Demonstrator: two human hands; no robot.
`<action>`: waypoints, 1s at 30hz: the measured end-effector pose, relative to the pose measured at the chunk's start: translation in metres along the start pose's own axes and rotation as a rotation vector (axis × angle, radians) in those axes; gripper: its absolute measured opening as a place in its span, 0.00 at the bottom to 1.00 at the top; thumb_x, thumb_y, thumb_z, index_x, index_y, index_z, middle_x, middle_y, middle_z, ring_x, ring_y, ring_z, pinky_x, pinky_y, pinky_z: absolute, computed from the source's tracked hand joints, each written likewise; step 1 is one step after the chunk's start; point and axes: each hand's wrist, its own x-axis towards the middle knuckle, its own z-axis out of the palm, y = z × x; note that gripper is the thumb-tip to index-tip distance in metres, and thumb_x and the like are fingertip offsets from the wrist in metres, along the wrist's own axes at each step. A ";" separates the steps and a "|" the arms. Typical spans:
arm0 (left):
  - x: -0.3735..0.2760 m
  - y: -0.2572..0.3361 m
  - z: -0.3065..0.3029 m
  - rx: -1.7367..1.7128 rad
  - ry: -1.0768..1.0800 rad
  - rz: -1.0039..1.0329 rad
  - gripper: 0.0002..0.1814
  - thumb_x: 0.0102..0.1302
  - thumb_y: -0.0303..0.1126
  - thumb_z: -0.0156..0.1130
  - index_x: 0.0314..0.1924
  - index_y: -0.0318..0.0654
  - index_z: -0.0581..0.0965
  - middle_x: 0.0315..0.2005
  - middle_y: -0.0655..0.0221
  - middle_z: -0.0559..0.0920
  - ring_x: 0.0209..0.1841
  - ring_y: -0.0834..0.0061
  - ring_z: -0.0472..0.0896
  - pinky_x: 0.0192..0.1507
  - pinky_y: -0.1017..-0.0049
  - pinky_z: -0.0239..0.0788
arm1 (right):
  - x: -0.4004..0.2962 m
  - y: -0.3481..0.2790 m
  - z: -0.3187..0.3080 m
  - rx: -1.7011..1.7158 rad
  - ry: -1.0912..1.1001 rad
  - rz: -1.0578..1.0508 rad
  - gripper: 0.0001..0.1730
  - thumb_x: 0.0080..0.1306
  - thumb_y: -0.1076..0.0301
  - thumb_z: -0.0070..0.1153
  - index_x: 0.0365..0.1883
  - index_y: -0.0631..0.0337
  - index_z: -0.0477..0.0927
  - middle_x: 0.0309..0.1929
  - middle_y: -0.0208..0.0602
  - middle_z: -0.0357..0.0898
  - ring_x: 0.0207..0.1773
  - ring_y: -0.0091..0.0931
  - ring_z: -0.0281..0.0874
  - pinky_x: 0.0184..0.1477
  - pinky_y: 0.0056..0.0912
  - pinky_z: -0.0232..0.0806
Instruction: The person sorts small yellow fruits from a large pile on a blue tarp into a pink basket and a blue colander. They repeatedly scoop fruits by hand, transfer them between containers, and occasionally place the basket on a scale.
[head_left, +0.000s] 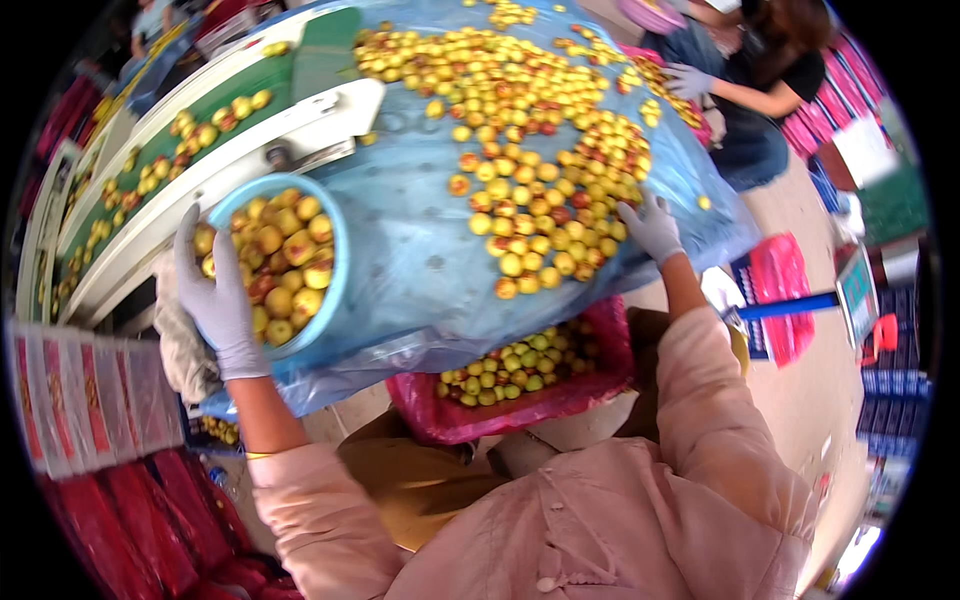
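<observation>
My left hand (214, 311), in a pale glove, is over the left rim of a light blue basin (341, 274). Its fingers are apart, and I cannot tell whether they touch the fruit inside. Yellow fruits with red-brown patches, like fresh jujubes (279, 240), fill the basin. My right hand (654, 231), gloved the same way, has spread fingers at the right edge of a wide scatter of the same fruits (536, 195). Nothing shows in its grip. Blue plastic sheeting (405, 247) covers the table beneath fruit and basin.
A green conveyor (281, 86) with white side rails carries fruit at the left. Below the table edge is a pink-lined crate (502, 424) of greener fruit. Across the right corner, a gloved co-worker (757, 97) reaches toward fruit. A scale display (856, 296) stands at right.
</observation>
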 end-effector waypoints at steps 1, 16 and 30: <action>0.004 -0.022 -0.002 0.195 -0.078 0.177 0.22 0.72 0.35 0.60 0.63 0.37 0.76 0.52 0.57 0.82 0.56 0.63 0.81 0.58 0.65 0.73 | -0.001 0.006 -0.004 0.027 -0.023 0.011 0.45 0.65 0.33 0.56 0.74 0.49 0.65 0.65 0.64 0.70 0.67 0.55 0.70 0.68 0.49 0.65; -0.153 0.088 0.103 -0.228 -0.760 0.025 0.29 0.73 0.43 0.61 0.66 0.32 0.72 0.61 0.46 0.78 0.64 0.51 0.77 0.66 0.61 0.68 | -0.070 -0.074 -0.006 0.059 -0.081 -0.502 0.31 0.66 0.35 0.55 0.58 0.45 0.76 0.43 0.51 0.81 0.43 0.48 0.83 0.45 0.53 0.74; -0.194 0.087 0.112 0.083 -0.927 0.165 0.22 0.63 0.32 0.64 0.58 0.40 0.77 0.56 0.54 0.78 0.51 0.46 0.80 0.55 0.55 0.74 | -0.067 -0.127 -0.011 0.412 -0.179 -0.618 0.20 0.69 0.48 0.56 0.49 0.54 0.81 0.38 0.44 0.82 0.45 0.45 0.81 0.47 0.47 0.73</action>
